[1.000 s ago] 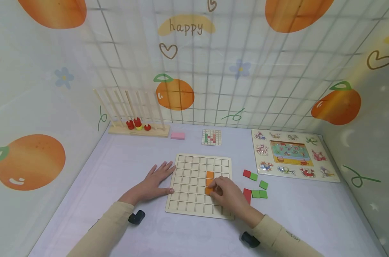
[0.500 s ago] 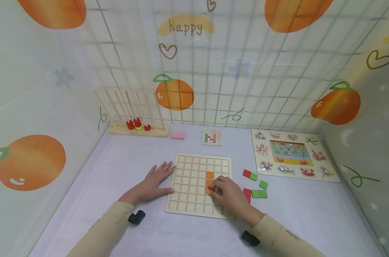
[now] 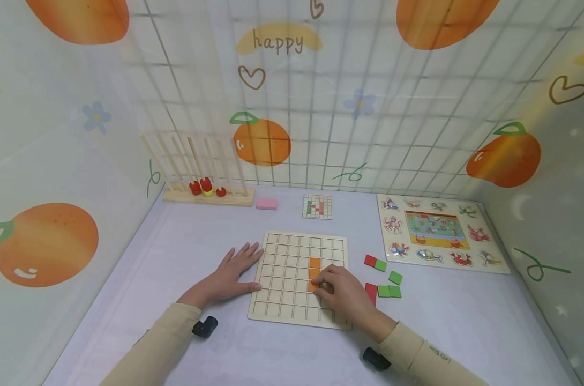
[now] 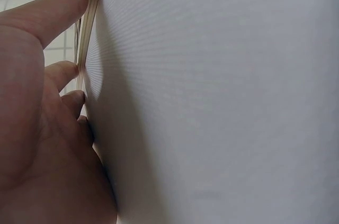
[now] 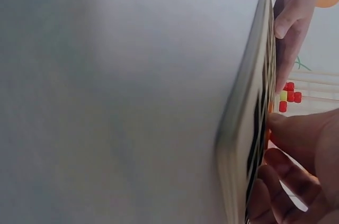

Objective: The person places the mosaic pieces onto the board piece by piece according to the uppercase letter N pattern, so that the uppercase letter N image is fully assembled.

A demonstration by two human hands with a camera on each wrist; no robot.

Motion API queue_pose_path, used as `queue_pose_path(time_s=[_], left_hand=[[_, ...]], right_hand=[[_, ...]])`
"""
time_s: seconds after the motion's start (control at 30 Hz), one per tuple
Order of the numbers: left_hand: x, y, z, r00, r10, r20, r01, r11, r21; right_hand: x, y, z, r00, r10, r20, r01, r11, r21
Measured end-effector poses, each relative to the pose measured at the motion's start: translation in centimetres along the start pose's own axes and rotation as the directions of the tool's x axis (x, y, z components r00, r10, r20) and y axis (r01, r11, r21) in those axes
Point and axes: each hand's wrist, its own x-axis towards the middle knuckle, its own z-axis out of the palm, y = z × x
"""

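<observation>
A wooden grid board lies flat on the white table, with orange square tiles in one column right of its middle. My right hand bends over the board, thumb and forefinger pinching at the lowest visible orange tile; the fingers partly cover it. In the right wrist view the thumb meets an orange edge on the board. My left hand lies with fingers spread beside the board's left edge, thumb and fingertips touching it. The left wrist view shows the thumb at the board's rim.
Right of the board lie loose green tiles and red tiles. Behind it are a small pattern card, a pink block and a wooden peg rack with red beads. A sea-animal puzzle board sits at the back right.
</observation>
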Motion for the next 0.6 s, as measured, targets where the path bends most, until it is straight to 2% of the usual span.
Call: queue_pose_path(time_s=[0.3, 0.6], left_hand=[[-0.1, 0.1, -0.1, 1.0, 0.018, -0.007, -0.018, 1.0, -0.008], [-0.1, 0.0, 0.0, 1.0, 0.025, -0.009, -0.025, 1.0, -0.006]], right_hand=[[-0.4, 0.3, -0.2, 1.0, 0.025, 0.004, -0.025, 1.0, 0.006], [-1.3, 1.1, -1.7, 0.995, 0.096, -0.004, -0.095, 0.995, 0.034]])
